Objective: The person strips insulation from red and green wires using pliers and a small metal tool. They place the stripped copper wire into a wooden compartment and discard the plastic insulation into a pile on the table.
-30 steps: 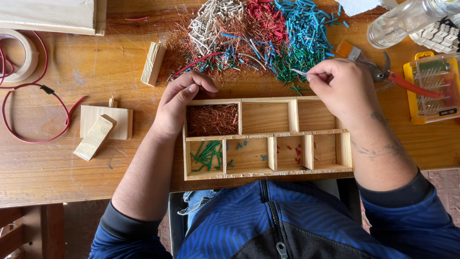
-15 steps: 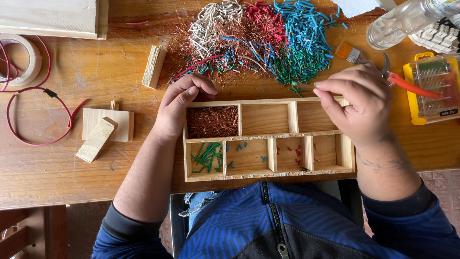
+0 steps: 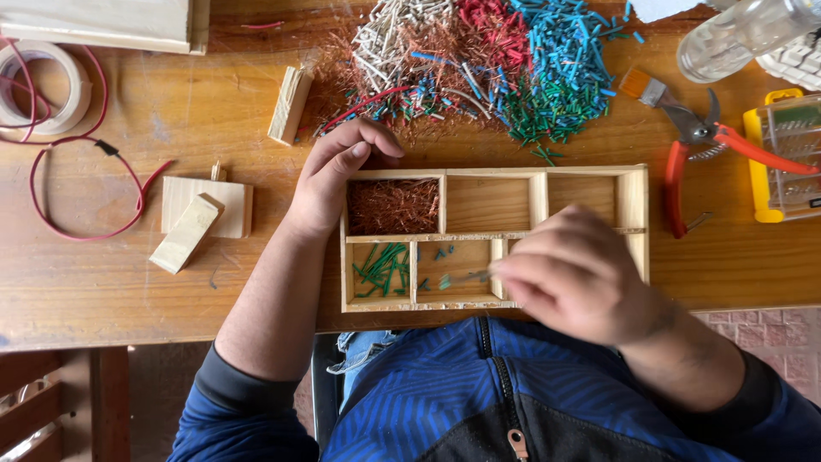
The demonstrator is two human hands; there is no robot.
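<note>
A wooden divided tray (image 3: 487, 172) lies at the table's near edge. Its top-left compartment holds copper strands (image 3: 392, 205), and the bottom-left one holds green wire pieces (image 3: 380, 267). My left hand (image 3: 338, 175) rests on the tray's top-left corner with its fingers curled over the rim. My right hand (image 3: 581, 274) is blurred and hovers over the bottom-right compartments, hiding them. Its fingers pinch a thin pale piece (image 3: 466, 276) that points into the bottom-middle compartment, where a few blue and green bits lie. Behind the tray spreads a pile of cut wire pieces (image 3: 496, 60) in white, red, blue, green and copper.
Red-handled pruning shears (image 3: 693, 141) and a small brush (image 3: 637, 84) lie right of the pile, beside a yellow parts case (image 3: 787, 154) and a clear bottle (image 3: 744, 34). To the left are wooden blocks (image 3: 201, 218), a small block (image 3: 291, 103), a tape roll (image 3: 43, 85) and a red cable (image 3: 85, 231).
My right hand has come from the wire pile back over the tray, down to its lower right compartments. My left hand has stayed on the tray's corner.
</note>
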